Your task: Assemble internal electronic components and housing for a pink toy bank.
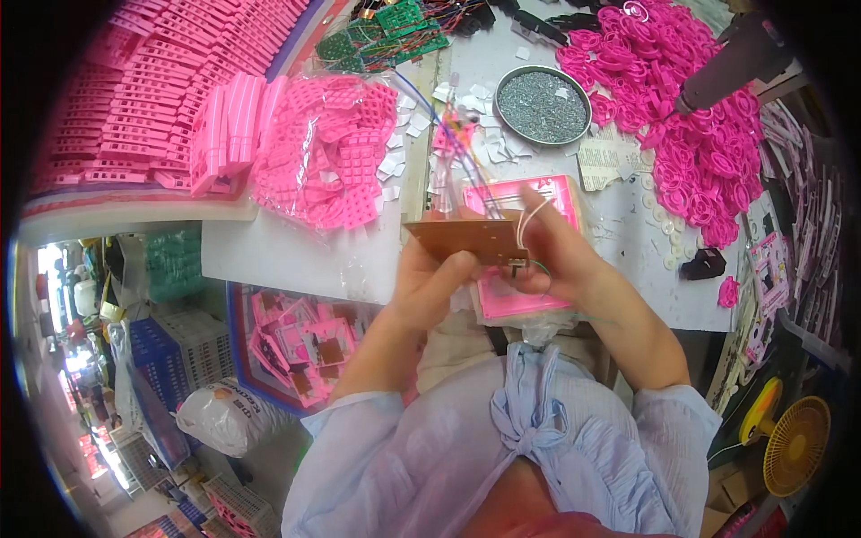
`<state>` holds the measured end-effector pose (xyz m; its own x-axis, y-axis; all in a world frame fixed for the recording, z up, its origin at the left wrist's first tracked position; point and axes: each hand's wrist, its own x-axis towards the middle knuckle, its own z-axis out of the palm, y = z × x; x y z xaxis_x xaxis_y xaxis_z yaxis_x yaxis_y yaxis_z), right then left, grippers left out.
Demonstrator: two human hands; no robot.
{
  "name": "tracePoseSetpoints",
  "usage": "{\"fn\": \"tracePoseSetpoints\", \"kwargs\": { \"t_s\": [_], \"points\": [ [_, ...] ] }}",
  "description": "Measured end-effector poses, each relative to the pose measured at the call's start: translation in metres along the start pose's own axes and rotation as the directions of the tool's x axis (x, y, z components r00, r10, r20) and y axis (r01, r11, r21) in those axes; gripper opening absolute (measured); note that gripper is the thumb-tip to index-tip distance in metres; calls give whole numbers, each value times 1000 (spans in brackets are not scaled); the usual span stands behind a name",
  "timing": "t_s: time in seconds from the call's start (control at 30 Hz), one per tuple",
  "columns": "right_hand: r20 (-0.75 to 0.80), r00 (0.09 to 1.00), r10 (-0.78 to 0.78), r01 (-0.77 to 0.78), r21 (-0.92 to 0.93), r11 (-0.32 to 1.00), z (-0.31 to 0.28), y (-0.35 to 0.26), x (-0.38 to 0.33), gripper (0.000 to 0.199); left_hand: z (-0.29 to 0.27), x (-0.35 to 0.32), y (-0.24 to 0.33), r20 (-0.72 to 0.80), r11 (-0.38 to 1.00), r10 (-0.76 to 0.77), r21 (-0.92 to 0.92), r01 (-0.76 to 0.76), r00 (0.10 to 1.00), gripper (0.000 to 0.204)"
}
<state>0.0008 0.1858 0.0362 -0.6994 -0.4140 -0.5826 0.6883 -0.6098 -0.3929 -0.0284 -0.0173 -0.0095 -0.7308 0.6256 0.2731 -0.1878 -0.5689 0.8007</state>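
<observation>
At the centre of the frame both hands are raised just above the worktop (296, 251), clamped on a small brown circuit board (462, 240). The left hand (430, 282) pinches the board's near edge from below, thumb on top. The right hand (547, 255) closes on the board's right end, where thin white wires (529, 220) curl up; finer coloured wires (466, 170) run from the board toward the upper middle of the frame.

The board lies nearly flat, copper side up, with its long axis running left to right across the picture, its left corner pointing toward the clear bag of pink plastic grids (332, 152). Beneath the hands a pink square housing (529, 300) rests on the worktop.

To do this step well, I judge the left hand should keep the board steady and level while the right fingers guide the wires without tugging at their joints; slack in the coloured leads matters, since they look taut enough to snag.

A round metal tray of grey screws (542, 105) sits at upper centre, and pink rings (682, 117) are heaped at upper right.
</observation>
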Motion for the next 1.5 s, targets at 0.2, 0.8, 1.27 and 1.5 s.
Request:
{"fn": "tracePoseSetpoints", "kwargs": {
  "t_s": [0.2, 0.8, 1.27, 1.5],
  "points": [
    [14, 945, -326, 288, -508, 812, -34, 42, -66, 18, 12, -13, 20, -319, 967, 41, 250, 43, 947, 36],
    [210, 957, 199, 187, -974, 128, -39, 4, -111, 79, 59, -32, 26, 187, 720, -135, 694, -33, 973, 26],
    [103, 940, -327, 276, -791, 545, -48, -5, -29, 31, 50, -73, -4, -142, 784, -619, -57, 618, 773, 41],
    [165, 925, -343, 305, -860, 409, -50, -15, 19, 41, 35, -66, 26, -107, 651, -585, 529, 544, 804, 47]
  ]
}}
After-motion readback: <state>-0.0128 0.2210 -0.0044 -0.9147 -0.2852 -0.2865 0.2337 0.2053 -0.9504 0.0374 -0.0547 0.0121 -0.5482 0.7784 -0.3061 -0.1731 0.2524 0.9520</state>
